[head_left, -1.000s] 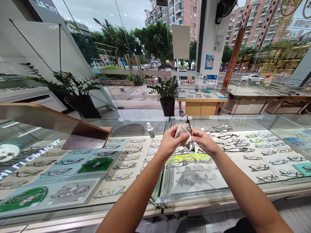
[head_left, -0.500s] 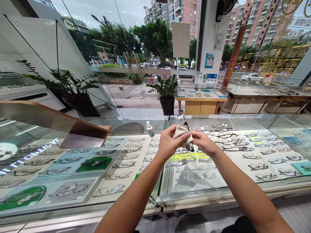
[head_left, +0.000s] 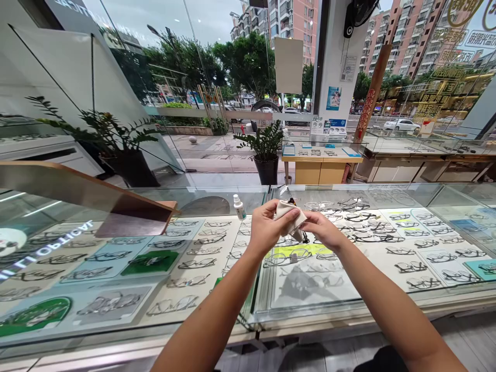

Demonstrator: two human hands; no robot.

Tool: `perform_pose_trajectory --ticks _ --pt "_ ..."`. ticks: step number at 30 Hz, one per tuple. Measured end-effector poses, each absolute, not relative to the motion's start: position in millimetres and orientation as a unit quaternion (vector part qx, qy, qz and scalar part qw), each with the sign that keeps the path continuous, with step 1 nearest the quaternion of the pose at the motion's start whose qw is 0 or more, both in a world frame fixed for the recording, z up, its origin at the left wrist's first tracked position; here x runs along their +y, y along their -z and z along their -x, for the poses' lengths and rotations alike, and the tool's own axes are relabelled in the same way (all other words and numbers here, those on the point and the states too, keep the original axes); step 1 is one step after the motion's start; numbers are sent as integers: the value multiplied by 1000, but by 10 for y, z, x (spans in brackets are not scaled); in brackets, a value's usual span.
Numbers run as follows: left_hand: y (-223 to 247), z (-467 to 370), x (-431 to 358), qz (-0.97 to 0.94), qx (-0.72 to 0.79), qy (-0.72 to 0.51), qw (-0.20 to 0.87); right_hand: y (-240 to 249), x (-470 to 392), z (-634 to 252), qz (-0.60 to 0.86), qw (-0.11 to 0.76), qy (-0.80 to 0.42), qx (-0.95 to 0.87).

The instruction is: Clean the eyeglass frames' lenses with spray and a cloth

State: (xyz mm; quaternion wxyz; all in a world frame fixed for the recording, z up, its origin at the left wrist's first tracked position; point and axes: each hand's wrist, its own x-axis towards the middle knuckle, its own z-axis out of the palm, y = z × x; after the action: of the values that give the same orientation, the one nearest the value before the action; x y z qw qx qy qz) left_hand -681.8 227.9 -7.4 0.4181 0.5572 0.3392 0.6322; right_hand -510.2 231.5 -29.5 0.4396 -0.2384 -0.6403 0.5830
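Observation:
Above the glass display case, my left hand [head_left: 269,225] is closed around a cream cleaning cloth [head_left: 287,211], the thumb pressed on its front. The cloth is folded over a pair of dark-framed glasses [head_left: 305,237], most of which it hides; only bits of the dark frame show above and below. At the cloth's right edge, my right hand [head_left: 321,227] pinches the glasses, its fingertips partly covered. A small white bottle [head_left: 239,207] with a label stands upright on the glass top, to the left of my left hand.
Rows of glasses [head_left: 205,262] lie inside the glass display case [head_left: 256,323] under my arms. A wooden board [head_left: 77,188] rises on the left of the counter. Beyond stand a potted plant [head_left: 266,168], another display table [head_left: 321,168] and the shop window.
The cloth and the glasses have tilted slightly in my hands, and my left hand has shifted a little to the left. The bottle stays in place.

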Motion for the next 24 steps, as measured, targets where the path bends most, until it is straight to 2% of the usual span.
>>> perform_pose_trajectory --ticks 9,19,24 --pt "108 6847 2315 -556 329 -622 442 246 2280 5105 262 423 -576 -649" --pt "147 6915 2462 -529 283 -569 563 234 2326 5109 266 506 -571 -589" --pt "141 6893 2423 -548 261 -541 582 187 2256 5114 256 499 -617 -552"
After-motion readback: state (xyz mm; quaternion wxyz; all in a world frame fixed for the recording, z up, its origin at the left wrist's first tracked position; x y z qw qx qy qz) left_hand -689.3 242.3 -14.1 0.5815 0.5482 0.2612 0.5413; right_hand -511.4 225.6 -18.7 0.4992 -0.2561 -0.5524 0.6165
